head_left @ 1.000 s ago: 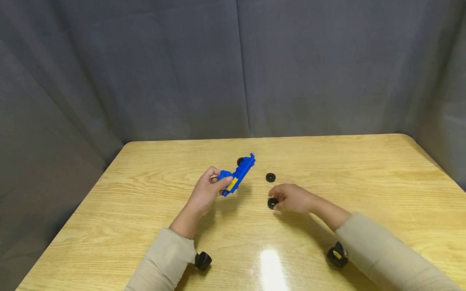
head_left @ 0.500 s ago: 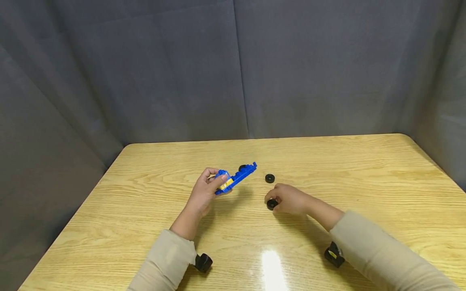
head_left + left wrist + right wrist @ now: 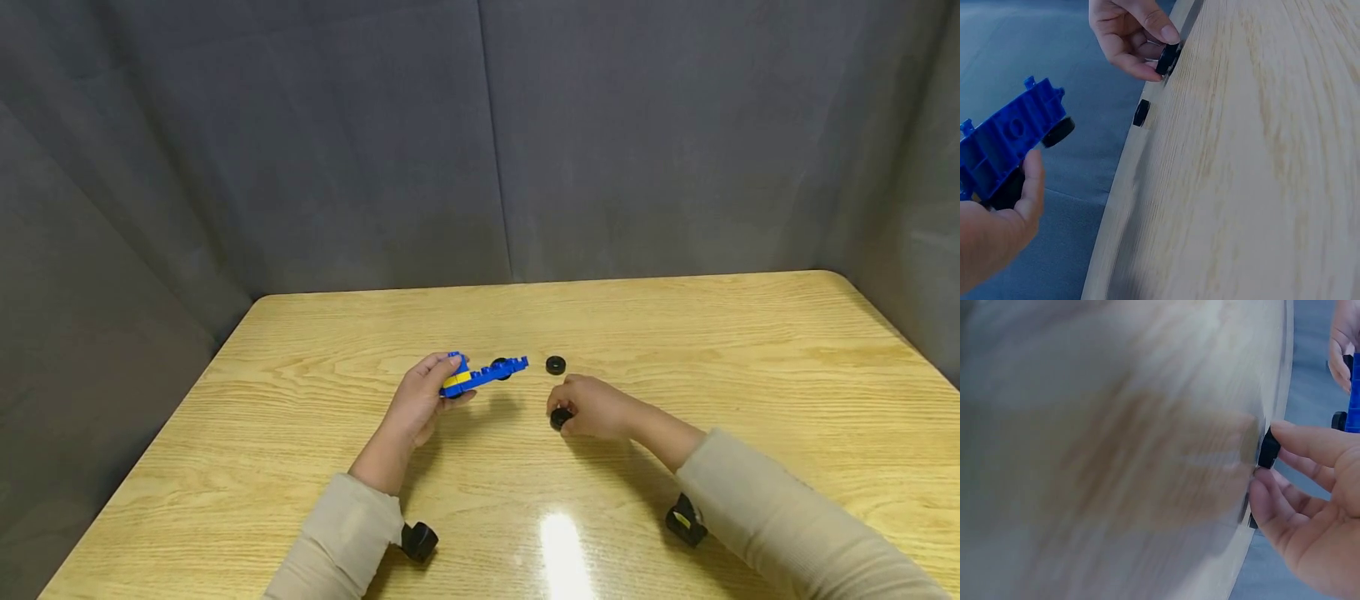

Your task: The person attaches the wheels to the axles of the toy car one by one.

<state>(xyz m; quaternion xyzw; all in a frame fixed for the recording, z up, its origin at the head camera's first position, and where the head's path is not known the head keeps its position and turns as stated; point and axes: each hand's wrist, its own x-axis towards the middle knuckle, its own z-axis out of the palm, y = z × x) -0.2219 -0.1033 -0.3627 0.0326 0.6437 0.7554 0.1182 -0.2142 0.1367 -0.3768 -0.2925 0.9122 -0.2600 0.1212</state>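
Black wheel (image 3: 559, 418) pinched by the right hand (image 3: 596, 408) wants lifting squarely (left hand (image 3: 417, 404) grips the blue chassis (image 3: 486, 374) level) off the surface (image 3: 750, 350).

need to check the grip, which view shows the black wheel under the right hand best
The left wrist view: the black wheel sits sharply between the right hand's fingers on the table. The head view shows it small; the right wrist view blurs it.
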